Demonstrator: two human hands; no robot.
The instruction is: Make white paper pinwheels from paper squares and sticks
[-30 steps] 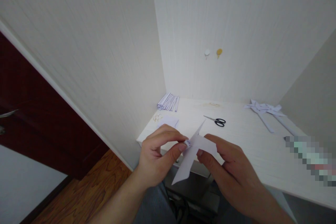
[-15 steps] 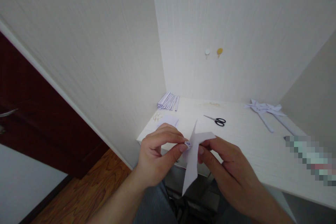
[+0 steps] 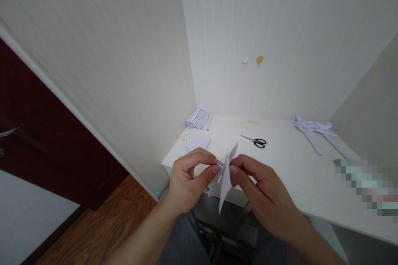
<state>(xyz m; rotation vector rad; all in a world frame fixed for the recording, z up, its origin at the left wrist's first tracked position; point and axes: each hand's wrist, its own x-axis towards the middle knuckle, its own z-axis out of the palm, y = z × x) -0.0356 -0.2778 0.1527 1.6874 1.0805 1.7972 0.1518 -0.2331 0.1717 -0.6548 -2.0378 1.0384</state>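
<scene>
Left hand (image 3: 189, 184): fingers drawn in to a thumb-and-forefinger pinch, closed on small paper roll (image 3: 220, 165); gripped at the tips only, presumably to leave the roll's end exposed and turnable.
Right hand (image 3: 264, 190): thumb and forefinger brought nearly together at the right side of folded paper (image 3: 226, 186); apparently pinching close to the centre for control, exact grip partly hidden.
Folded paper position: between both hands, above the desk's front edge, seen nearly edge-on, with one point up and one down; likely held in the air to keep the flaps from being pressed flat.
Roll position: at the left face of the folded paper, just beside or touching; cannot tell whether joined.
Scissors (image 3: 258, 142): lying on desk (image 3: 280, 174) beyond the hands, blades pointing left; probably parked within reach but outside the working space.
Paper sticks (image 3: 199, 119): bundled side by side in the back left corner, likely for compact storage.
Flat paper (image 3: 199, 142): laid just beyond the left hand, near small pale pieces (image 3: 185, 137); seemingly grouped as supplies.
Pinwheel-like paper pieces (image 3: 312, 125): laid at the back right with stalks toward the front, apparently set well apart to avoid crushing.
</scene>
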